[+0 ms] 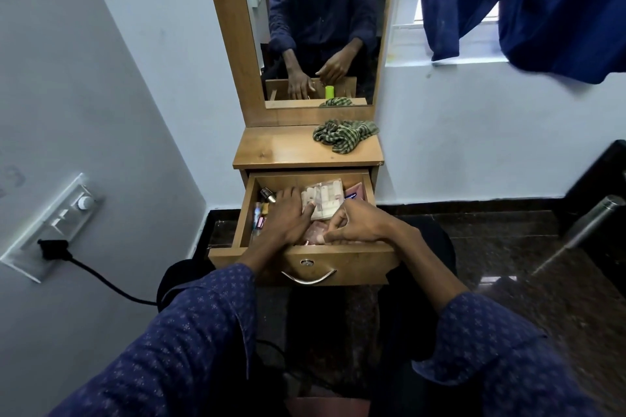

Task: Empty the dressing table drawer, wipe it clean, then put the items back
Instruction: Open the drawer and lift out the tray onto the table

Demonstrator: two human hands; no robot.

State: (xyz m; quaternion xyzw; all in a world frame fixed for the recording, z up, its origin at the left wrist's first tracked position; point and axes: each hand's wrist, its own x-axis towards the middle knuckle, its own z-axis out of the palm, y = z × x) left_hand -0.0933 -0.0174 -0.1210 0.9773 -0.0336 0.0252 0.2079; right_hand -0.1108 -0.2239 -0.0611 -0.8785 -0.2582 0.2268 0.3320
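In the open drawer [306, 261], the left hand [288, 217] lies flat on a white packet [321, 201]; the right hand [352, 225] pinches a pink packet [313, 233].

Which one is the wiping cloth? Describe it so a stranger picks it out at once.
Start at the wooden dressing table under the tall mirror. On its top, at the back right above the open drawer, lies a crumpled cloth. It is the only fabric there, green with dark checks, and neither of the hands touches it.
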